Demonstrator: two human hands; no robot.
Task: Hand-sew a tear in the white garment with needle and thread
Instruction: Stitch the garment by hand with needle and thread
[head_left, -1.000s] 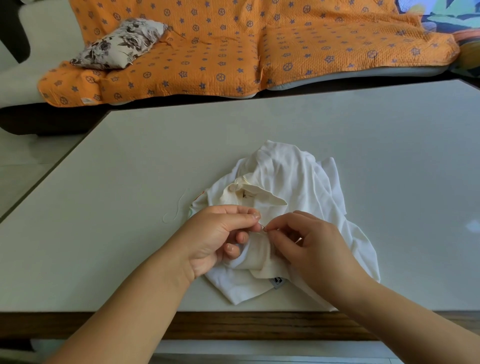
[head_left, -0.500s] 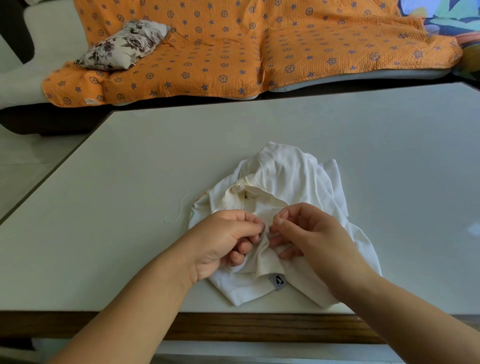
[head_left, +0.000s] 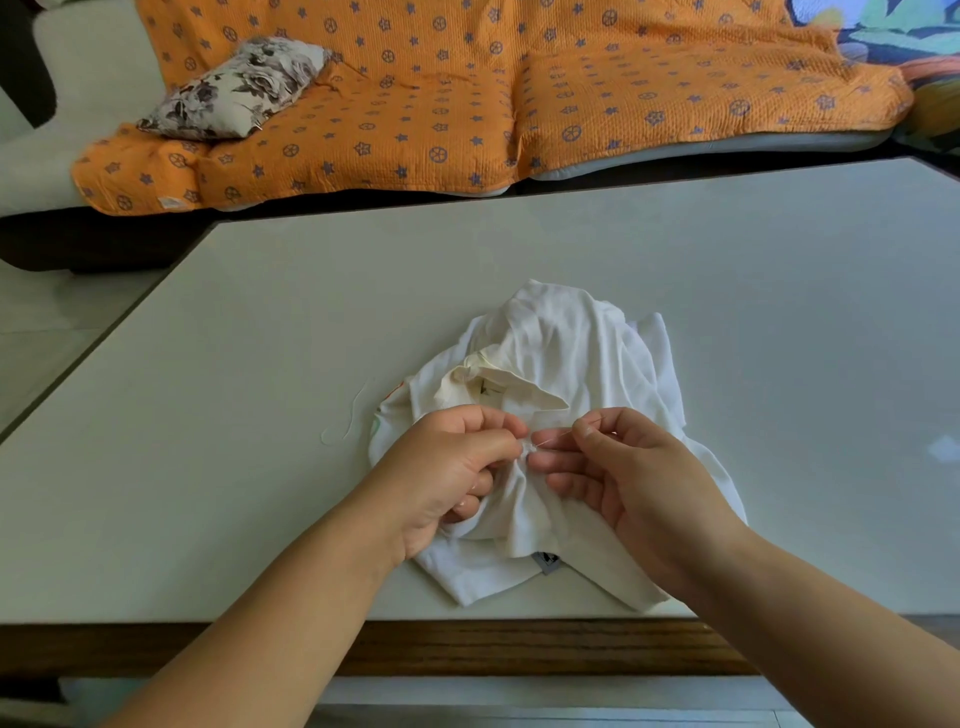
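Mid-stitch, it seems! The left hand (head_left: 447, 467) has its grip clamped on a fold of the white garment (head_left: 571, 353), crumpled mid-table (head_left: 234, 441). The right hand (head_left: 623, 478) pinches the needle (head_left: 558, 437), angled toward 2 o'clock. Thread (head_left: 349, 427) trails at the garment's 9 o'clock. The tear is hidden, so I can't tell how much sewing remains.

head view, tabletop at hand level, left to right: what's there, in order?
loose thread → left hand, pinching the white garment → right hand, pinching the needle. The garment spans both hands, so it is left unplaced.
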